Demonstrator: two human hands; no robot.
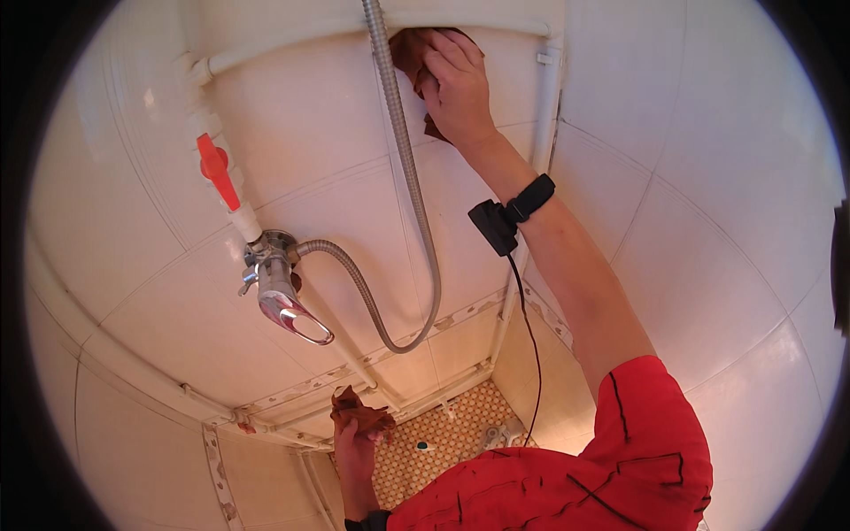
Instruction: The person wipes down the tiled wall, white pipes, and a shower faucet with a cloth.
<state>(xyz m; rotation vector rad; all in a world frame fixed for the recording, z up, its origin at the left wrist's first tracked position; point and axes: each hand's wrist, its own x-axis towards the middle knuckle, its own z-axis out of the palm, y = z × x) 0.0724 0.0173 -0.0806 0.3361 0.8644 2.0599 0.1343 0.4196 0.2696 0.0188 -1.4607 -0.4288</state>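
High on the white tiled wall [292, 115], my right hand [460, 93] presses a brown cloth [409, 55] against the tiles. Its fingers bend over the cloth, just under a white horizontal pipe [301, 37] and to the right of a metal shower hose [398, 115]. Low down at the left, my left hand [357, 456] grips a second brown cloth [361, 416], bunched up above the fingers. That hand is away from the wall, below the chrome mixer tap [282, 288].
A red-handled valve [217, 170] sits on the pipe above the tap. The hose hangs in a loop before the wall. A vertical white pipe [547, 106] runs near the corner. From my right wrist's black strapped device [496, 226] hangs a cable [536, 354]. Patterned floor [452, 438] lies below.
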